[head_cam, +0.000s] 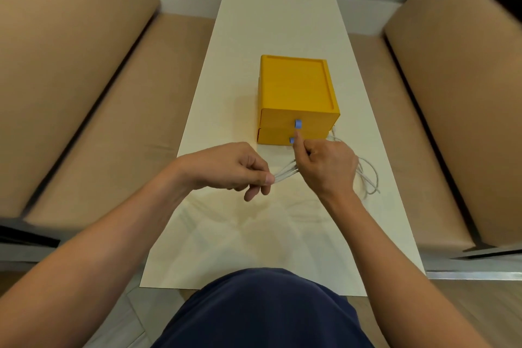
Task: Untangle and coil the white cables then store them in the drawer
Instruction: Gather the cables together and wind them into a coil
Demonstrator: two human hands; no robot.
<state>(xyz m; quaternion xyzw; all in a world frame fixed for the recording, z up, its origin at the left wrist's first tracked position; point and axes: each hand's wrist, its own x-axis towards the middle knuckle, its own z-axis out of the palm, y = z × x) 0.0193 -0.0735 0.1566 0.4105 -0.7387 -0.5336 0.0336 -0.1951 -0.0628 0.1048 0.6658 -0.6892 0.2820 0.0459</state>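
Left hand (231, 167) and right hand (327, 167) are holding cables (284, 173) near the drawers (296, 87).
Left is pinching, right gripping; its fist is hiding part of the blurred loops.

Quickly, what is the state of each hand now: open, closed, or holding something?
Left hand: closed, pinching the white cables.
Right hand: closed, holding the same white cables, near the lower drawer knob.

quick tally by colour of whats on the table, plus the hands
yellow: 1, drawer unit
blue: 2, upper knob, lower knob
white: 1, cable bundle, strands too blurred to count
hands: 2, left hand, right hand, both holding the bundle
total: 6
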